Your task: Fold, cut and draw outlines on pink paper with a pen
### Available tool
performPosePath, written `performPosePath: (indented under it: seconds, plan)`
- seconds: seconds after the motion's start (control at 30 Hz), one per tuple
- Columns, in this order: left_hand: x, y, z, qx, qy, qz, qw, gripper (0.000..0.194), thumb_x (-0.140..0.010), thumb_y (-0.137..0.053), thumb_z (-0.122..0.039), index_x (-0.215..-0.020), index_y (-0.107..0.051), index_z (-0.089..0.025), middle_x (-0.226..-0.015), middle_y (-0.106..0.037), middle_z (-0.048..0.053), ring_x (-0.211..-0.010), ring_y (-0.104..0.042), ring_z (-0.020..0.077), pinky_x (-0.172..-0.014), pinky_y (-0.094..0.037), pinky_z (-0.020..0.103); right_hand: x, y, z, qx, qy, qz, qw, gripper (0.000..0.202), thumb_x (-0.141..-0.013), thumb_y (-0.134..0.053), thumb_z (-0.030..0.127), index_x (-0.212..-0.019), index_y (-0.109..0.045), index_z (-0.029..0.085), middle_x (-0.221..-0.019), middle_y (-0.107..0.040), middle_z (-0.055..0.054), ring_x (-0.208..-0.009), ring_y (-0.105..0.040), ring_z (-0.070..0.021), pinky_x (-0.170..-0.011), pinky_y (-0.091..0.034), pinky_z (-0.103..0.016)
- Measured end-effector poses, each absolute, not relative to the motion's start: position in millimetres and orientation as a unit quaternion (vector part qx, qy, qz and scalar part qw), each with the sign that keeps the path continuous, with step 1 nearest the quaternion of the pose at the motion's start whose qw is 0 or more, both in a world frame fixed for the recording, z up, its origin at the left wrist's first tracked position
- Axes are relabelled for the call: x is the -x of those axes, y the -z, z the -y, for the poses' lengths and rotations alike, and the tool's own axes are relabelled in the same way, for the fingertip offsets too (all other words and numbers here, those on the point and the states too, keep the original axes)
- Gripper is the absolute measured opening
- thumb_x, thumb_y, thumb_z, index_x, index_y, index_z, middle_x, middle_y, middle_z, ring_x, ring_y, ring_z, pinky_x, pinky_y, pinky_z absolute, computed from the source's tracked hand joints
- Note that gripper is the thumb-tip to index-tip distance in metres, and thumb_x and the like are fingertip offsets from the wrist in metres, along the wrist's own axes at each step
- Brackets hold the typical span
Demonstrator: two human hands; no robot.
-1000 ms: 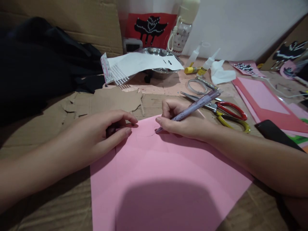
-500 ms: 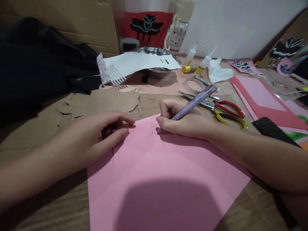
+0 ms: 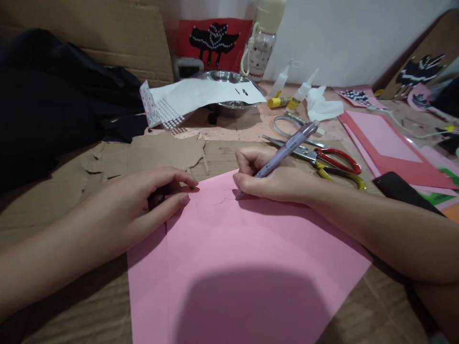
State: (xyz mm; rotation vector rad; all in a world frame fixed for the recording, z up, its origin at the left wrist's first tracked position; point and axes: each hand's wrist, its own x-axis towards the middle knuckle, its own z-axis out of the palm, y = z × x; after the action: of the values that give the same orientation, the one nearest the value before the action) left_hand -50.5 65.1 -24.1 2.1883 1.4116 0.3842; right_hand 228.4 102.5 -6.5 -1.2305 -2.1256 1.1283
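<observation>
A large pink sheet of paper point(image 3: 251, 258) lies in front of me, with a thin curved line drawn near its top corner. My right hand point(image 3: 263, 177) grips a purple pen point(image 3: 287, 147), its tip touching the paper close to that line. At the paper's upper left edge rests my left hand point(image 3: 154, 196), open, thumb and fingers apart and gently bent, the fingertips on the sheet. Scissors point(image 3: 306, 154) with red and yellow handles lie just beyond my right hand.
Torn cardboard point(image 3: 150, 153) lies behind my left hand. Farther back are a metal bowl point(image 3: 229, 107), a pearl sticker sheet point(image 3: 168, 114), glue bottles point(image 3: 301, 93) and a drink bottle point(image 3: 261, 55). A black phone point(image 3: 405, 191) and coloured papers point(image 3: 405, 165) sit at right. Black cloth point(image 3: 46, 105) is at left.
The pen tip has moved slightly right along the drawn line. The whole view has shifted a little, so the background sits further left. My left hand stays at the paper's edge.
</observation>
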Motion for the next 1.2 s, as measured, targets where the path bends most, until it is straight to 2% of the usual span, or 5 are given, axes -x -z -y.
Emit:
performPosePath:
  seconds: [0.5, 0.63, 0.77, 0.9, 1.2]
  plan:
    - [44, 23, -66, -0.790, -0.158, -0.532, 0.261, 0.043, -0.090, -0.054, -0.067, -0.111, -0.080, -0.039, -0.108, -0.085, -0.001, -0.089, -0.078, 0.0294, -0.066, -0.060, 0.036, -232, 7, -104, 0.430, -0.479, 0.730, 0.232, 0.032, -0.081, -0.066, 0.011, -0.068, -0.040, 0.025, -0.056, -0.044, 0.010, -0.050, -0.041, -0.0080, -0.045, -0.024, -0.025]
    - [44, 22, -63, -0.798, -0.169, -0.512, 0.271, 0.037, -0.094, -0.057, -0.060, -0.112, -0.080, -0.037, -0.112, -0.085, -0.002, -0.096, -0.079, 0.0270, -0.078, -0.062, 0.033, -235, 11, -110, 0.392, -0.559, 0.657, 0.319, 0.031, -0.098, -0.069, 0.031, -0.079, -0.045, 0.026, -0.050, -0.048, 0.011, -0.040, -0.039, -0.0083, -0.040, -0.024, -0.023]
    - [41, 18, -54, -0.786, -0.171, -0.524, 0.279, 0.035, -0.096, -0.056, -0.055, -0.112, -0.078, -0.034, -0.102, -0.085, 0.000, -0.090, -0.078, 0.0253, -0.084, -0.062, 0.034, -242, -1, -104, 0.362, -0.488, 0.701, 0.375, 0.034, -0.093, -0.082, 0.044, -0.082, -0.058, 0.023, -0.060, -0.059, 0.006, -0.050, -0.053, -0.0094, -0.046, -0.037, -0.022]
    - [39, 19, -47, -0.778, -0.163, -0.532, 0.290, 0.038, -0.098, -0.054, -0.059, -0.118, -0.077, -0.035, -0.084, -0.082, -0.001, -0.075, -0.076, 0.0243, -0.072, -0.059, 0.033, -254, -15, -75, 0.405, -0.485, 0.712, 0.306, 0.026, -0.088, -0.085, 0.038, -0.090, -0.065, 0.022, -0.073, -0.068, 0.002, -0.058, -0.064, -0.0140, -0.051, -0.048, -0.026]
    - [39, 22, -43, -0.781, -0.150, -0.548, 0.259, 0.034, -0.095, -0.054, -0.060, -0.111, -0.078, -0.043, -0.110, -0.085, -0.004, -0.093, -0.079, 0.0256, -0.072, -0.058, 0.034, -267, 18, -50, 0.443, -0.387, 0.760, 0.277, 0.029, -0.088, -0.074, 0.025, -0.076, -0.048, 0.026, -0.068, -0.060, 0.004, -0.056, -0.051, -0.0131, -0.051, -0.038, -0.029]
